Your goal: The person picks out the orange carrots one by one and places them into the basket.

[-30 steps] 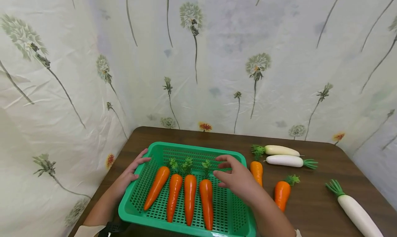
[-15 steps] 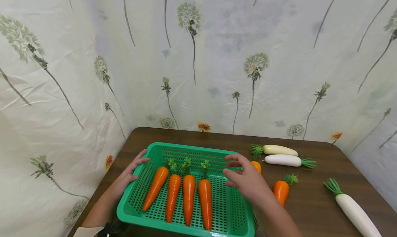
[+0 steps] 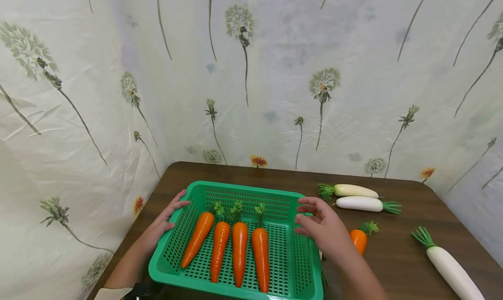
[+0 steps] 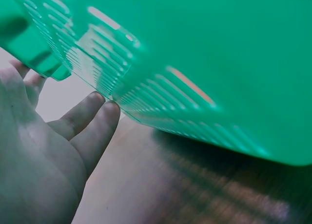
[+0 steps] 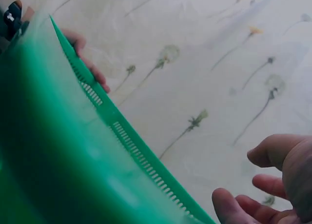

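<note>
A green plastic basket [image 3: 243,186] holds several orange carrots [image 3: 240,247] with leafy green tops, lying side by side in its left and middle parts. My left hand [image 3: 160,223] rests at the basket's left rim. In the left wrist view, fairly straight fingers [image 4: 100,124] of that hand touch the basket's slotted outer wall. My right hand [image 3: 326,228] is over the right rim, its fingers loosely bent and nothing between them. The right wrist view shows the right hand [image 5: 273,190] beside the basket [image 5: 92,136], fingers spread apart.
Right of the basket, another carrot [image 3: 358,241] lies on the dark wooden table [image 3: 397,265], partly behind my right arm. Two white radishes [image 3: 359,203] lie farther back, and one more radish [image 3: 452,265] at far right. A flowered cloth [image 3: 275,94] hangs behind the table.
My right hand has moved rightward, from above the basket's inside to its right rim, covering most of a carrot beyond it. The left hand and the carrots in the basket stay put.
</note>
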`<state>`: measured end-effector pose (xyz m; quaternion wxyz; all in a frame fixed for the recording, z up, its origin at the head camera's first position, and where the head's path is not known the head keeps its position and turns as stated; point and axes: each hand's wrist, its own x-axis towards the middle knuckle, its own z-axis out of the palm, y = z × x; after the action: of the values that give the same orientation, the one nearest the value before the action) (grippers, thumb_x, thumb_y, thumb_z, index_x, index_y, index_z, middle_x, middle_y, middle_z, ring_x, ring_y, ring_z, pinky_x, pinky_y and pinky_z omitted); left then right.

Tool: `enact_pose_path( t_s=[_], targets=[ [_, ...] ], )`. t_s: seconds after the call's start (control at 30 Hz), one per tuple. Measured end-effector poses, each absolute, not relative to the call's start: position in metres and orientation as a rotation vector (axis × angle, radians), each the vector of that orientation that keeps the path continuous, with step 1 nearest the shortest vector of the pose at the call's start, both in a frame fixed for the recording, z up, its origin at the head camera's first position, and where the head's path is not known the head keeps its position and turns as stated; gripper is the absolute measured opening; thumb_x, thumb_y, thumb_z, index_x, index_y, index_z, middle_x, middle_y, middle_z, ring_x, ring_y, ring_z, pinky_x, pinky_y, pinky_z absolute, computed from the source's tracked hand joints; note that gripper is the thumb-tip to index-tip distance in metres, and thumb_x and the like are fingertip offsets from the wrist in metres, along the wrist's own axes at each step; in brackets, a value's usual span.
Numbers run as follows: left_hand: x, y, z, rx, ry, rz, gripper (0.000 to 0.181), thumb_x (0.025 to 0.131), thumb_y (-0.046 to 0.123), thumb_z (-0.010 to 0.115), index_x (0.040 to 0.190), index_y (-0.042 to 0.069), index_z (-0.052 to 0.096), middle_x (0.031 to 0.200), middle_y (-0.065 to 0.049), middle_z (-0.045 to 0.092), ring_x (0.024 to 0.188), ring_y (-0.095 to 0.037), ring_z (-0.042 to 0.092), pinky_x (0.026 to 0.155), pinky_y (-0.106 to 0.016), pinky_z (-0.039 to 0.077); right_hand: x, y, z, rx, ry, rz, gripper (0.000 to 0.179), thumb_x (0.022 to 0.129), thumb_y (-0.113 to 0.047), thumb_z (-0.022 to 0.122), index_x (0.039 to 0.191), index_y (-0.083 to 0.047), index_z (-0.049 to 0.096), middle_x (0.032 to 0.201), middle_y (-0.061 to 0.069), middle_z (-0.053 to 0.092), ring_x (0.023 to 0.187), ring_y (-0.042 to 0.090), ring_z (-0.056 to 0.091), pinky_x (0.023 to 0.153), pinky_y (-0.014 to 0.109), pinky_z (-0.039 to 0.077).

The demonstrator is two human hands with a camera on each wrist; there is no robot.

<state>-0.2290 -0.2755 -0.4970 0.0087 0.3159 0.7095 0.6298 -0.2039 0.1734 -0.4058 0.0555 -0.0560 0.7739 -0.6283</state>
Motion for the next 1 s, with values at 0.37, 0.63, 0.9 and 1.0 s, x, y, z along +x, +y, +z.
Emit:
enact_pose_path(
  t_s=[0.37, 0.63, 0.9, 1.0],
  targets=[
    [-0.23, -0.275, -0.497, 1.042, 2.189, 1.987, 0.054, 0.1, 0.002, 0.031, 0.152, -0.012, 0.035, 0.177, 0.0, 0.007, 0.154, 0.006, 0.013, 0.112, -0.017, 0.03, -0.209, 0.2, -0.417, 0.006, 2.45, -1.962, 0.041, 0.107, -0.017, 0.058, 0.144, -0.005, 0.048, 0.136, 0.017, 0.054, 0.102, 0.013, 0.066, 0.084, 0.031, 0.06],
    [-0.231, -0.275, -0.498, 1.006, 2.209, 1.971, 0.054, 0.1, 0.002, 0.032, 0.151, -0.016, 0.032, 0.177, -0.014, 0.0, 0.154, 0.007, 0.013, 0.112, -0.017, 0.031, -0.208, 0.214, -0.43, 0.074, 2.585, -1.776, 0.05, 0.107, -0.024, 0.058, 0.15, -0.006, 0.044, 0.147, 0.02, 0.05, 0.119, 0.025, 0.063, 0.088, 0.034, 0.06],
    [-0.231, -0.276, -0.498, 1.014, 2.194, 1.978, 0.054, 0.099, 0.002, 0.031, 0.151, -0.016, 0.032, 0.177, -0.01, 0.001, 0.153, 0.007, 0.014, 0.112, -0.018, 0.032, -0.208, 0.227, -0.439, 0.097, 2.673, -1.661, 0.056, 0.106, -0.028, 0.06, 0.153, -0.003, 0.041, 0.151, 0.024, 0.049, 0.133, 0.038, 0.055, 0.087, 0.036, 0.06],
    [-0.231, -0.275, -0.497, 1.013, 2.186, 1.98, 0.055, 0.098, 0.001, 0.032, 0.151, -0.014, 0.033, 0.177, -0.004, 0.004, 0.152, 0.007, 0.015, 0.112, -0.019, 0.033, -0.208, 0.234, -0.44, 0.125, 2.749, -1.56, 0.058, 0.105, -0.033, 0.061, 0.152, -0.005, 0.043, 0.151, 0.023, 0.051, 0.13, 0.038, 0.058, 0.086, 0.036, 0.059]
  ],
)
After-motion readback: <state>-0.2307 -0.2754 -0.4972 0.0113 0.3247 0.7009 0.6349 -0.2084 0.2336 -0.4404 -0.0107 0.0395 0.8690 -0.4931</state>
